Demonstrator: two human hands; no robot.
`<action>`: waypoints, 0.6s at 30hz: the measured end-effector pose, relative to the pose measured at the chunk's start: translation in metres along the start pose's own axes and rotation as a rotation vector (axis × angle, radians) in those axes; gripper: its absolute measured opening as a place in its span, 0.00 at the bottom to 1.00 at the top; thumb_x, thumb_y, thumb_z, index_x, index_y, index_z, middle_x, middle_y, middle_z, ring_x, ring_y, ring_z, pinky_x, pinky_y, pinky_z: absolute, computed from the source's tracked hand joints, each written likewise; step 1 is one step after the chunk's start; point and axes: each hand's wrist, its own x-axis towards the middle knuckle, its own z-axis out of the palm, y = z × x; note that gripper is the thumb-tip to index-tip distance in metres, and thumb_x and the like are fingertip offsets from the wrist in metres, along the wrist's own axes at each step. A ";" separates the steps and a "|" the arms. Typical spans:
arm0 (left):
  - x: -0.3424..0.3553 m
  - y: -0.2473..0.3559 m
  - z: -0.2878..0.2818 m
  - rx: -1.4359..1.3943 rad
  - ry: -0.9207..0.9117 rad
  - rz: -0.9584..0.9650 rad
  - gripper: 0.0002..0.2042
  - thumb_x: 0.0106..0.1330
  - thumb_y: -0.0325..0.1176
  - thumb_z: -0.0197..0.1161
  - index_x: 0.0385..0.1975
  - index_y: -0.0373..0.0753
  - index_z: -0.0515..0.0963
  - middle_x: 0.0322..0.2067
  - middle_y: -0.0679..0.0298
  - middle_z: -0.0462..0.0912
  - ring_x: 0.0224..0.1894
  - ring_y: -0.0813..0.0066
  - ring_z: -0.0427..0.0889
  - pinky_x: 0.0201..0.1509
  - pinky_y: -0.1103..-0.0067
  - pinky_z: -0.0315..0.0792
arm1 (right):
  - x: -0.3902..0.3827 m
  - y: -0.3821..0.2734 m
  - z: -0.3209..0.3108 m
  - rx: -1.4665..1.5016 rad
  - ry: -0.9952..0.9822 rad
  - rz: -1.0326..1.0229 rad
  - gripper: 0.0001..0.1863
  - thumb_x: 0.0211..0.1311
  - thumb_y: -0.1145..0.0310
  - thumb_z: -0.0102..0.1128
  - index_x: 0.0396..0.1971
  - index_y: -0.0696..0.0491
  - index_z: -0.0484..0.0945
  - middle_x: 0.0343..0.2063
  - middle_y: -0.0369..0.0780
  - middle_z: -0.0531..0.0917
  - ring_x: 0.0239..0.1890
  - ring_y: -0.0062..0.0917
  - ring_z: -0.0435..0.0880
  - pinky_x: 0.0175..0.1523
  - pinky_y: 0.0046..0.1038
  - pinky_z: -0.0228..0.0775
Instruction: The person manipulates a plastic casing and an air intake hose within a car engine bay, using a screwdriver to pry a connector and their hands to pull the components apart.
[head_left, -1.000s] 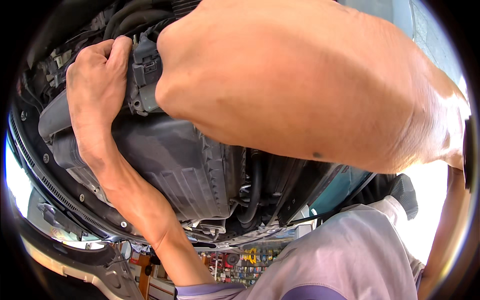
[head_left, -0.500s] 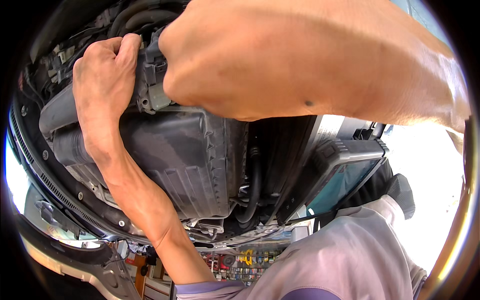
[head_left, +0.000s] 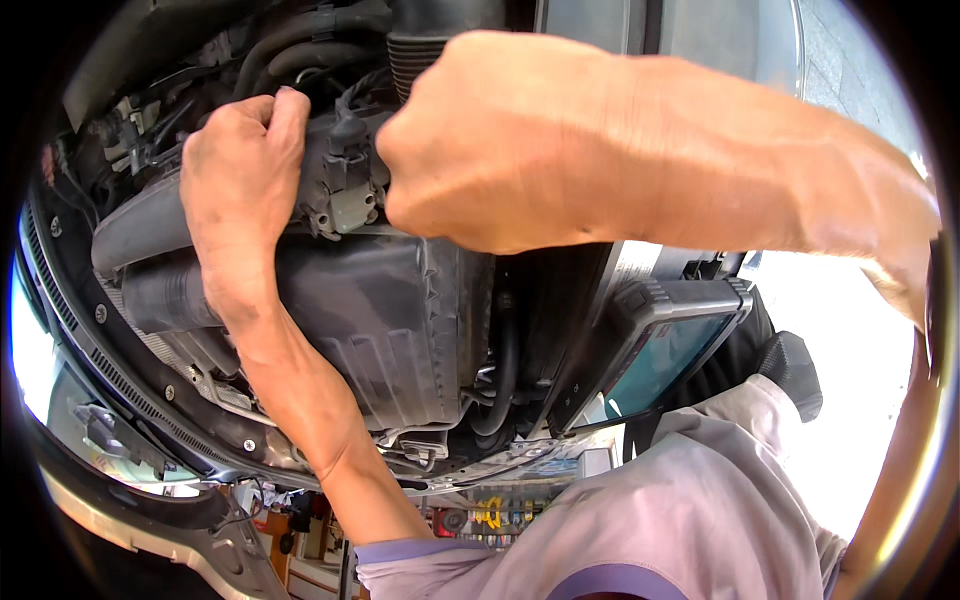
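Black connector (head_left: 347,165) lay between both hands, just left of right hand (head_left: 480,150), near left hand (head_left: 245,165). Compared with half second earlier, connector and hands sat farther right in view; right forearm (head_left: 740,160) hid less, ribbed hose (head_left: 420,60) showed more fully. Left fingers curled, tips hidden; right fingers bent, mostly concealed; could not tell whether either grasped anything. Closed black housing (head_left: 365,280) stood below connector, contents hidden. Engine bay (head_left: 210,428) held dark curved hoses (head_left: 315,54). Black-framed screen device (head_left: 668,355) stood right of housing.
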 end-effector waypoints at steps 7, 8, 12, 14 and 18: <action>-0.002 -0.011 0.000 0.163 0.058 0.151 0.18 0.70 0.42 0.61 0.22 0.35 0.82 0.25 0.49 0.83 0.35 0.46 0.81 0.43 0.58 0.73 | 0.010 -0.010 0.014 0.064 0.096 -0.048 0.06 0.52 0.67 0.65 0.20 0.51 0.87 0.23 0.39 0.88 0.30 0.35 0.90 0.32 0.37 0.82; -0.003 -0.011 0.002 0.138 0.060 0.139 0.17 0.69 0.41 0.62 0.21 0.35 0.82 0.24 0.50 0.82 0.34 0.49 0.81 0.44 0.60 0.73 | 0.011 -0.013 0.017 0.057 0.084 -0.044 0.06 0.51 0.67 0.65 0.20 0.50 0.87 0.22 0.39 0.87 0.29 0.35 0.90 0.31 0.37 0.81; 0.000 -0.004 0.002 0.086 0.051 0.145 0.15 0.67 0.40 0.65 0.21 0.36 0.82 0.23 0.54 0.83 0.32 0.54 0.79 0.44 0.65 0.71 | 0.002 -0.001 0.007 0.151 0.157 -0.027 0.05 0.48 0.69 0.66 0.18 0.51 0.86 0.21 0.38 0.87 0.28 0.34 0.89 0.28 0.35 0.79; 0.000 -0.001 0.000 0.085 0.032 0.143 0.15 0.66 0.40 0.66 0.21 0.36 0.82 0.24 0.55 0.83 0.33 0.55 0.79 0.44 0.65 0.71 | 0.000 -0.001 -0.012 0.175 -0.151 0.006 0.05 0.53 0.71 0.67 0.27 0.49 0.90 0.29 0.35 0.90 0.36 0.32 0.91 0.34 0.33 0.81; -0.005 -0.008 0.002 0.081 0.040 0.210 0.16 0.66 0.40 0.66 0.21 0.35 0.81 0.24 0.57 0.83 0.33 0.56 0.80 0.43 0.66 0.71 | -0.023 -0.011 0.004 0.041 0.079 0.090 0.07 0.48 0.71 0.67 0.28 0.56 0.87 0.21 0.37 0.82 0.24 0.27 0.85 0.24 0.30 0.73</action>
